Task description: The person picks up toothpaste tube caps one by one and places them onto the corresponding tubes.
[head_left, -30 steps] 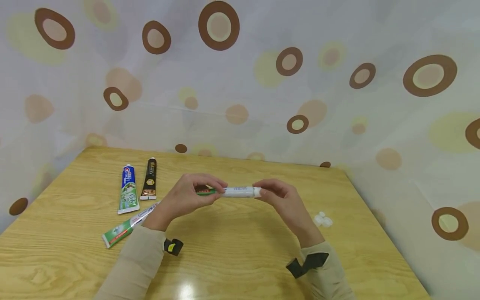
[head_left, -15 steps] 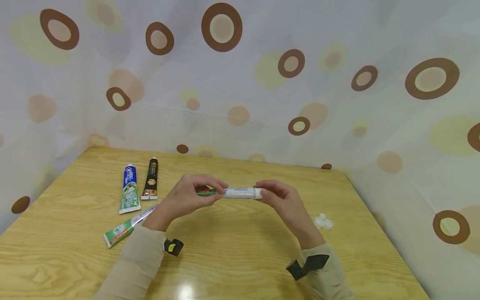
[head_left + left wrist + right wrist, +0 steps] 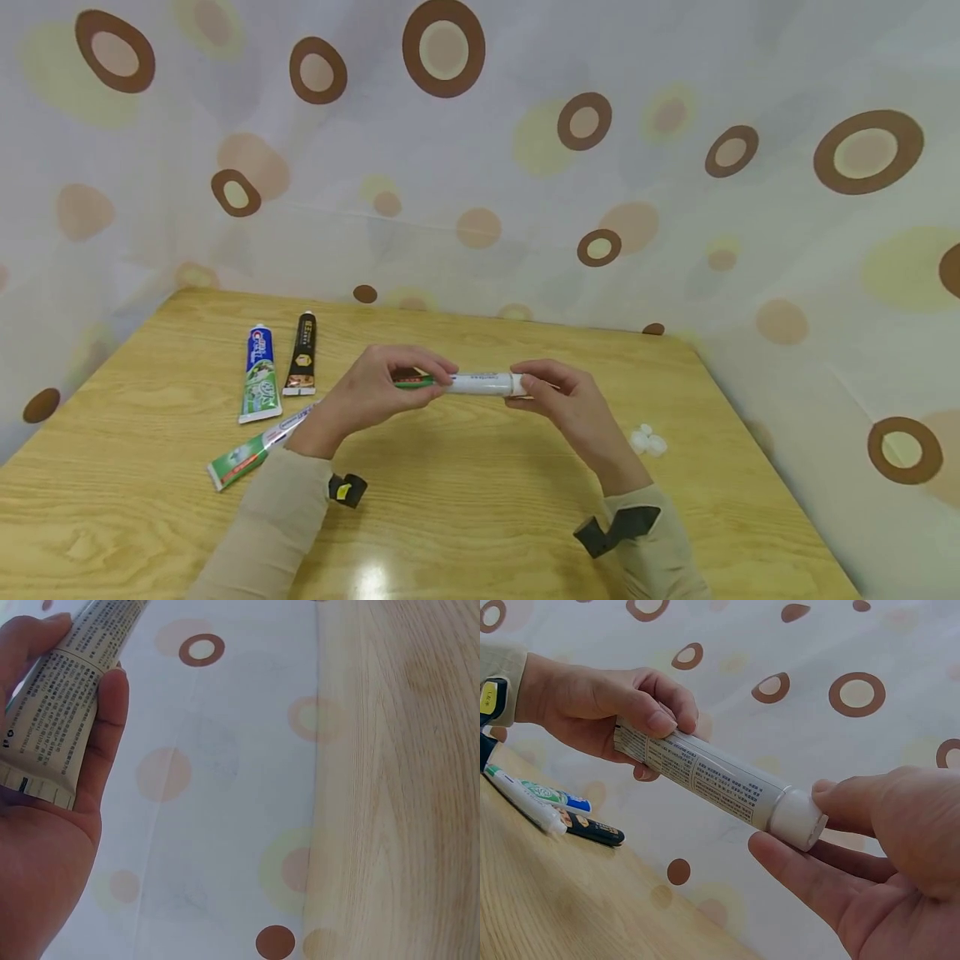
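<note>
A white and green toothpaste tube (image 3: 478, 384) is held level above the table, its printed back facing the left wrist camera. My left hand (image 3: 378, 387) grips the tube's flat crimped end between thumb and fingers. At the other end, my right hand (image 3: 573, 408) has thumb and fingers around the white cap (image 3: 796, 817), which sits on the tube. In the right wrist view the thumb touches the cap's upper side and a finger lies along its lower side. The left wrist view shows the tube's crimped end against the palm of the left hand (image 3: 49, 847).
On the wooden table (image 3: 465, 517) at left lie a blue and green toothpaste tube (image 3: 260, 375), a black tube (image 3: 302, 354) and a green and white tube (image 3: 251, 454), partly behind the left forearm. Small white caps (image 3: 647, 440) lie at right. A patterned curtain (image 3: 487, 167) encloses the table.
The right hand's fingers have shifted around the cap, and a fingertip now shows beneath it. The tube and left hand stay almost where they were.
</note>
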The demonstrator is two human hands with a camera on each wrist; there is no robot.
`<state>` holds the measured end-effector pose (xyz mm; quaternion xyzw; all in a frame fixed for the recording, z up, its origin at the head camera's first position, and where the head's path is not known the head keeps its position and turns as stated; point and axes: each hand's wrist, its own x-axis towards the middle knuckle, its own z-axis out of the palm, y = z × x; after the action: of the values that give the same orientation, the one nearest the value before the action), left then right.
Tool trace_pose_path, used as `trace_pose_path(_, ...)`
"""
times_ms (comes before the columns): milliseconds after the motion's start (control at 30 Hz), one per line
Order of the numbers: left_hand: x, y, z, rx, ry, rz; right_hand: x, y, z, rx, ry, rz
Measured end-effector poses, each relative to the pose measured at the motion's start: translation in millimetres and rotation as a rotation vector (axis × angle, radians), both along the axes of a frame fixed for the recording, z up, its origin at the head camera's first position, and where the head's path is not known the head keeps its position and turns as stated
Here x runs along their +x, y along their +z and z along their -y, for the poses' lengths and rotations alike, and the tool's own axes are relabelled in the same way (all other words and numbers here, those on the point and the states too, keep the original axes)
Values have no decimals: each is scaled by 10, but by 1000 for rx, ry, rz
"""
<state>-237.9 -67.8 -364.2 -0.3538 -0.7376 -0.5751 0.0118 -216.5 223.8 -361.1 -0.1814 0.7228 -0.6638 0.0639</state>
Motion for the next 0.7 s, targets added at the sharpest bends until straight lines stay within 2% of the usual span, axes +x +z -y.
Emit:
trace_pose_path(267, 6, 7, -12, -39, -6, 1, 17, 18, -7, -30, -21, 30)
trace_pose_path(567, 16, 37, -9, -21, 0, 6, 24, 43, -46, 7, 31, 30)
trace_pose_path(700, 13, 28, -9, -26, 1, -3, 4, 32, -29, 54, 5, -9)
